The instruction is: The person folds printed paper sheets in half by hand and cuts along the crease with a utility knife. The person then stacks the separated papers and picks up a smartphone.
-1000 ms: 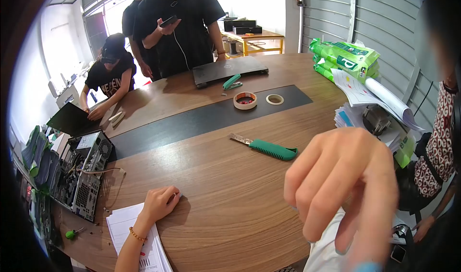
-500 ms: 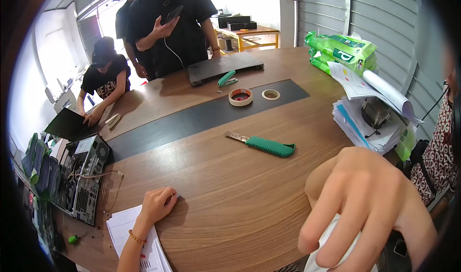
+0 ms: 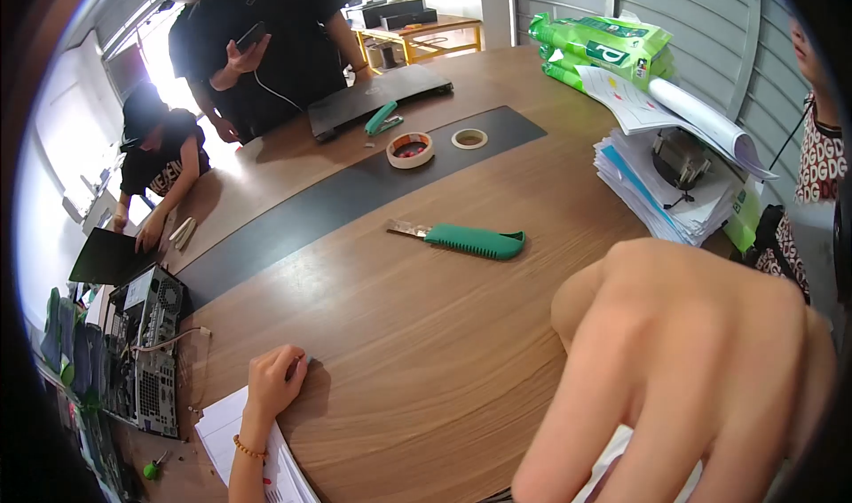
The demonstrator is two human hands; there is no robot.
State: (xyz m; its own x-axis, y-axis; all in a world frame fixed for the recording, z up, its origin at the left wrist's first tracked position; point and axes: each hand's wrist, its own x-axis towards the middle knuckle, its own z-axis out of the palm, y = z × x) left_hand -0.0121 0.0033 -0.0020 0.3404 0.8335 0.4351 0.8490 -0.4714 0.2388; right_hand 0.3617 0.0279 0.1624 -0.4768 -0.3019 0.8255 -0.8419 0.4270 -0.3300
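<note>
My left hand [image 3: 277, 380], with a beaded bracelet at the wrist, rests closed on the table beside a stack of printed papers [image 3: 226, 419]. A tiny dark bit shows at its fingers, too small to name. Large and close to the camera, my right hand [image 3: 683, 361] hangs back-up with its fingers pointing down and slightly apart; the fingertips run out of frame. Behind the fingers shows something white [image 3: 612, 454], mostly hidden. Between and beyond both hands lies a green utility knife [image 3: 475, 240], its stained blade out to the left; neither hand touches it.
Masking tape rolls [image 3: 410, 150], a green stapler [image 3: 382, 118] and a closed laptop [image 3: 382, 99] lie farther back. An opened computer case [image 3: 146, 352] stands left. Paper piles [image 3: 652, 188] and green tissue packs [image 3: 603, 50] are right. Several people are around the table [image 3: 382, 325].
My right hand has come nearer the camera, its fingers reaching further down and left. The view has shifted, so the table things appear further left. My left hand stays on the table.
</note>
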